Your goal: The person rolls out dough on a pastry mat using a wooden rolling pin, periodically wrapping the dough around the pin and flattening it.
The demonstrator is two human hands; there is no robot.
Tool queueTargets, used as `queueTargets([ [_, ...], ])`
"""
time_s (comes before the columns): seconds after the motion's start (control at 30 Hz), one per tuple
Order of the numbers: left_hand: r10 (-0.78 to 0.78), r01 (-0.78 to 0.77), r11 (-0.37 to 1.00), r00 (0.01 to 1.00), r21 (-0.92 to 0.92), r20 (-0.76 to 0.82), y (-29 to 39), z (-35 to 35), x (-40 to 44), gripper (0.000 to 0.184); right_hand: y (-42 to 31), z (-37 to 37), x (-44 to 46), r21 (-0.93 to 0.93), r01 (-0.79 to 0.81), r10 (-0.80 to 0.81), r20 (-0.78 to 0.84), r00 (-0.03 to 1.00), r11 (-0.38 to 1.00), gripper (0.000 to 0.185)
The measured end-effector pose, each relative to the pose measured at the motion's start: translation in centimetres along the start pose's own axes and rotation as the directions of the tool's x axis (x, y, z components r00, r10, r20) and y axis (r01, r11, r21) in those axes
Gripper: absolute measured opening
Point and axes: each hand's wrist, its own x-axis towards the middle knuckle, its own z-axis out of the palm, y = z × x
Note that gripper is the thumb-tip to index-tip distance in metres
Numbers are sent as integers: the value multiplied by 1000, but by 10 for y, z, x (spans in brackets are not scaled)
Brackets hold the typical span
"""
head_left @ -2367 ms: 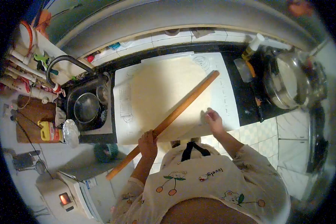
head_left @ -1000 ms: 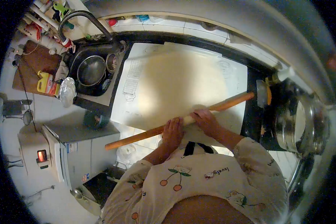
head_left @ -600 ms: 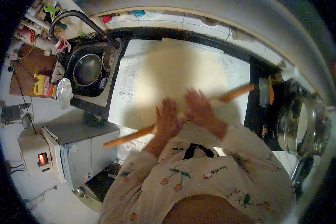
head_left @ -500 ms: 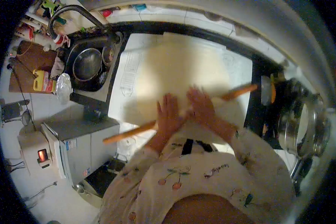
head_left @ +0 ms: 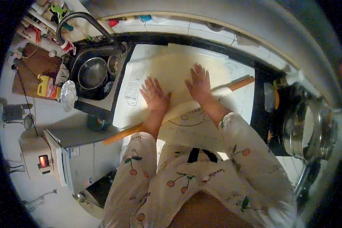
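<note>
A wide, thin sheet of pale dough (head_left: 174,68) lies on a white printed mat (head_left: 121,110). Both palms rest on it with nothing in them: my left hand (head_left: 154,95) on the left side, fingers spread, and my right hand (head_left: 200,81) farther forward on the right, fingers stretched out. Under my wrists and forearms a long wooden rolling pin (head_left: 242,83) runs aslant, its left end nearer my body. The near part of the dough appears wrapped around the pin's middle. My forearms hide parts of the pin.
At the left, a black sink (head_left: 106,89) holds a round pan (head_left: 92,73) under a curved faucet (head_left: 78,15). A yellow jug (head_left: 45,86) and a foil-covered item (head_left: 68,95) stand beside it. Metal pots (head_left: 298,131) are at the right.
Both hands have moved forward and apart, from beside the rolling pin's middle onto the dough beyond it. Printed markings on the mat now show on my side of the pin.
</note>
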Motion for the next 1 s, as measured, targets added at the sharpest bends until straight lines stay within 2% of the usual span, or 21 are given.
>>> queueTargets([
  [0.1, -14, 37, 952, 997, -305, 78, -13, -55, -29, 88, 12, -53, 7, 110, -53, 19, 292, 956, 992, 57],
  [0.17, 94, -56, 913, 993, -405, 75, -32, -51, -85, 85, 37, -85, -23, 64, 130, -139, 176, 975, 989, 55],
  [0.2, 143, -95, 884, 987, -457, 71, -37, -47, -99, 84, 74, -72, -42, 139, 141, -169, 221, 961, 980, 56],
  [0.23, 132, -79, 912, 985, -403, 108, -39, -46, -94, 84, 100, -71, -51, -15, 168, -157, 284, 946, 986, 57],
  [0.3, 118, -64, 957, 977, -284, 178, -43, -41, -65, 86, 121, -65, -42, -22, 110, -103, 195, 975, 994, 54],
  [0.33, 53, -16, 970, 988, -243, 147, -49, -25, -42, 88, 127, -58, -28, -6, 81, -79, 142, 987, 997, 53],
  [0.4, -74, 85, 983, 995, -165, 72, -62, 18, 3, 93, 132, -29, 17, -141, -34, 47, 89, 995, 989, 51],
  [0.43, -41, 47, 988, 998, -147, 44, -67, 21, 5, 93, 129, -18, 27, -208, -94, 112, 73, 991, 974, 50],
  [0.47, -4, 6, 992, 1000, -128, 17, -71, 20, 5, 94, 121, -24, 32, -122, -104, 109, 35, 993, 987, 50],
  [0.5, 35, -36, 993, 999, -109, -14, -72, 18, 6, 94, 117, -34, 23, -142, -84, 97, 86, 992, 986, 50],
  [0.6, 119, -69, 968, 973, -242, 200, -57, -36, -59, 88, 115, -68, -43, -129, -18, 46, 218, 975, 991, 51],
  [0.63, 134, -65, 960, 961, -273, 243, -53, -45, -66, 86, 116, -73, -54, -189, -55, 117, 339, 933, 980, 52],
  [0.7, 145, -65, 955, 953, -288, 267, -56, -49, -61, 87, 122, -58, -46, -113, 14, 4, 160, 987, 993, 57],
  [0.73, 109, -82, 980, 983, -179, 147, -65, -27, -34, 89, 129, -47, -28, -86, 50, -47, 41, 998, 995, 60],
  [0.77, 81, -80, 994, 997, -72, 16, -79, 12, 5, 92, 119, -44, 6, -91, -147, 157, 112, 981, 985, 60],
  [0.8, 60, -57, 998, 992, 30, -115, -85, 32, 26, 94, 122, -24, 32, -235, -231, 253, 66, 965, 944, 62],
  [0.87, 85, -83, 996, 993, 30, -82, -84, 28, 20, 96, 120, -14, 40, -298, -305, 326, 23, 945, 905, 62],
  [0.9, 101, -99, 995, 993, 27, -55, -84, 23, 9, 97, 118, -20, 21, -320, -228, 238, -10, 971, 919, 63],
  [0.93, 127, -125, 991, 989, -37, 73, -78, 3, -15, 96, 117, -32, -11, -347, -151, 144, -44, 989, 926, 64],
  [0.97, 154, -136, 986, 968, -101, 197, -70, -19, -48, 94, 129, -36, -42, -187, -122, 132, 42, 990, 975, 67],
  [1.0, 155, -130, 985, 958, -117, 240, -69, -28, -76, 95, 126, -46, -56, -163, -169, 178, 45, 983, 972, 67],
])
